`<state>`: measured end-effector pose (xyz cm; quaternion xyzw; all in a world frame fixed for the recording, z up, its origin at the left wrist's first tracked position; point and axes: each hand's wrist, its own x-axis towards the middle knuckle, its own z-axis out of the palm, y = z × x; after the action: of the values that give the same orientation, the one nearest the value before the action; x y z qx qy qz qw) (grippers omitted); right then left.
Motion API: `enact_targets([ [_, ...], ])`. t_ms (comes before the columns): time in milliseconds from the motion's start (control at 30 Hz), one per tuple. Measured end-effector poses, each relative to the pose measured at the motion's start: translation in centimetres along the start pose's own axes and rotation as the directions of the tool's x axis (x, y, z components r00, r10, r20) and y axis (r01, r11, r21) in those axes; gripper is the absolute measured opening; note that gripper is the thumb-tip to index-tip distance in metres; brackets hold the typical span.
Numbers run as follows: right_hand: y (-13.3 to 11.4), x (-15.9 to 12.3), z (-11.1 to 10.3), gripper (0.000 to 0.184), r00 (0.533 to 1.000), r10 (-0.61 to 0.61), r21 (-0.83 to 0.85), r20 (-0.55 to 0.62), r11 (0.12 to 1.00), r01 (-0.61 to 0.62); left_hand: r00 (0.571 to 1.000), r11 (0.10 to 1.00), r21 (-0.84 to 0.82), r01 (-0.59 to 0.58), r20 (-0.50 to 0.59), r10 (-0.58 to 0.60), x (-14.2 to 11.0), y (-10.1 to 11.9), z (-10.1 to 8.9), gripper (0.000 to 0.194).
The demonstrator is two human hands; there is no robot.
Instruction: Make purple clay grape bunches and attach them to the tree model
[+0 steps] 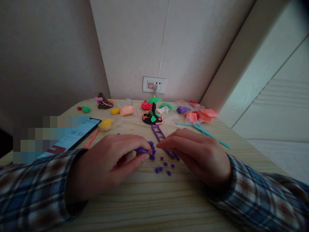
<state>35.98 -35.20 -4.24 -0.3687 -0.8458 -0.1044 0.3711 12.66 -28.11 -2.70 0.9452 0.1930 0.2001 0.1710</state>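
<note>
My left hand is closed in a pinch on a piece of purple clay, held between thumb and fingers. Right beside those fingertips is a bunch of purple clay balls with a bit of green at its top, like grapes; part of it is hidden. My right hand hovers opposite, fingers stretched toward the bunch and nothing visible in them; its thumb is out of sight. Several loose purple clay balls lie on the table between the hands. A purple clay ladder runs behind, partly covered by the right hand.
A black clay figure with green leaves stands behind the ladder. Clay packs, including a yellow one and a purple one, line the back. A phone lies left, turquoise tools right, a brown clay figure back left.
</note>
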Motion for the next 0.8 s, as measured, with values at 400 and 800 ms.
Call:
enact_targets([
  [400,0.29,-0.41,0.06,0.025,0.999,0.025,0.074,-0.041,0.997,-0.022,0.999,0.999,-0.007,-0.033,0.011,0.033,-0.06,0.10,0.15,0.022],
  [800,0.16,-0.38,0.05,0.026,0.997,0.066,0.074,-0.030,0.995,-0.064,0.999,0.999,0.011,-0.039,-0.014,0.039,-0.06,0.00,0.20,0.026],
])
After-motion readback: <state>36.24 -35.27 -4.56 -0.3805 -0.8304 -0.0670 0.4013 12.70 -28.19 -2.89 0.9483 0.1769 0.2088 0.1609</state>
